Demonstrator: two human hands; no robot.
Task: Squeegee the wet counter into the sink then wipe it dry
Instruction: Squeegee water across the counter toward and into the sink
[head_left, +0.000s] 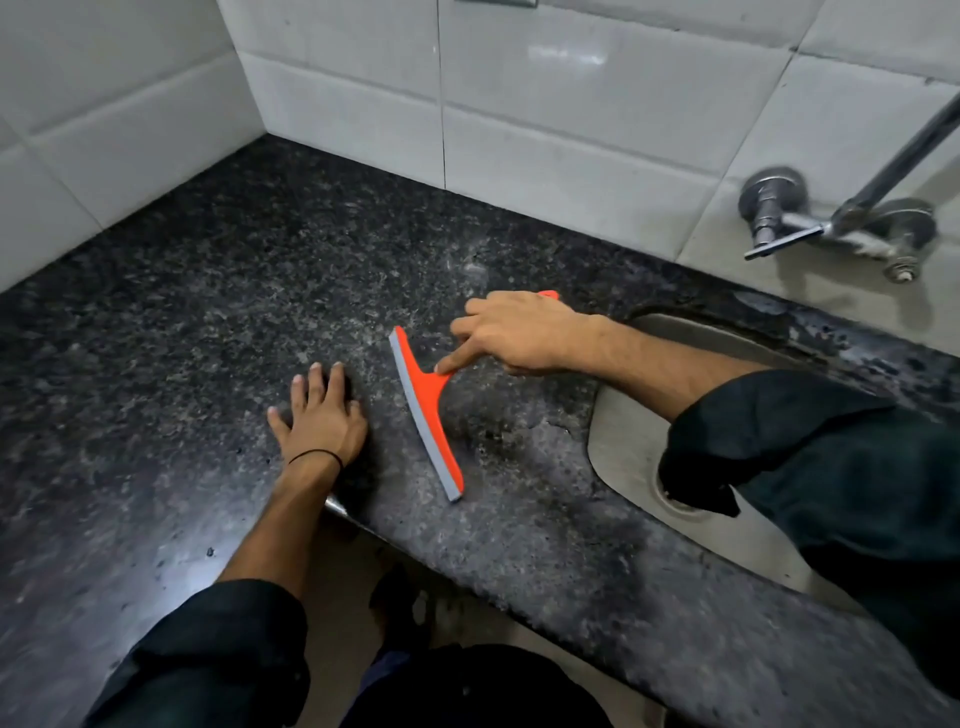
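Note:
An orange squeegee (429, 415) with a grey rubber blade lies on the dark speckled granite counter (208, 291), its blade running from upper left to lower right. My right hand (519, 332) covers the handle, fingers wrapped over it and the index finger stretched along the orange neck. My left hand (322, 415) rests flat on the counter just left of the blade, fingers spread, holding nothing. A steel sink (623, 447) is set into the counter to the right, partly hidden by my right sleeve. No cloth is visible.
White tiled walls (519, 104) close off the back and left of the counter. A chrome wall tap (831, 223) sticks out above the sink at the upper right. The counter's front edge (467, 587) runs diagonally, with the floor and my legs below it.

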